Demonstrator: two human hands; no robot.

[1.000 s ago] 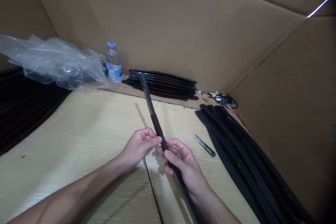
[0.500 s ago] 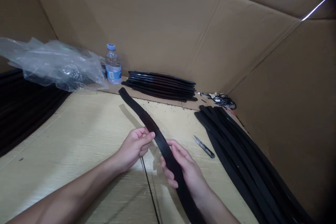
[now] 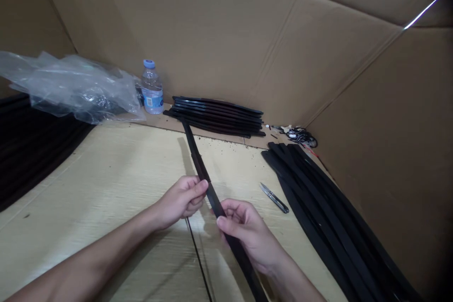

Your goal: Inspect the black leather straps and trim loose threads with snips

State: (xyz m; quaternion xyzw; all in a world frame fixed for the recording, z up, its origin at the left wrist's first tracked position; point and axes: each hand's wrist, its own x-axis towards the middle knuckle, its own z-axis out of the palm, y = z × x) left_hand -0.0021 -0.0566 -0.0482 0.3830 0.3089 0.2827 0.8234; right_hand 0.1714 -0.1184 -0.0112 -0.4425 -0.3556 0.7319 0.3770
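In the head view, the left hand [image 3: 184, 202] and right hand [image 3: 246, 235] are both clamped on a black strap [image 3: 214, 200], slanting above the worktop [image 3: 138, 165]. Leftward, the worktop stretches wide to the dark bundle's [image 3: 38, 141] curved edge; rightward, thread snips [image 3: 275, 197] narrow the gap before the piled black straps [image 3: 318, 212].

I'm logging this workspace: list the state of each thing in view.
Black strip: held in both hands
Left hand: closed on strip
Right hand: closed on strip, nearer the wearer
Bottle: upright, capped
Snips: lying unheld
Plastic sheeting: crumpled
Back strips: stacked
Strips at right: lying overlapped
Strips at left: partly covered
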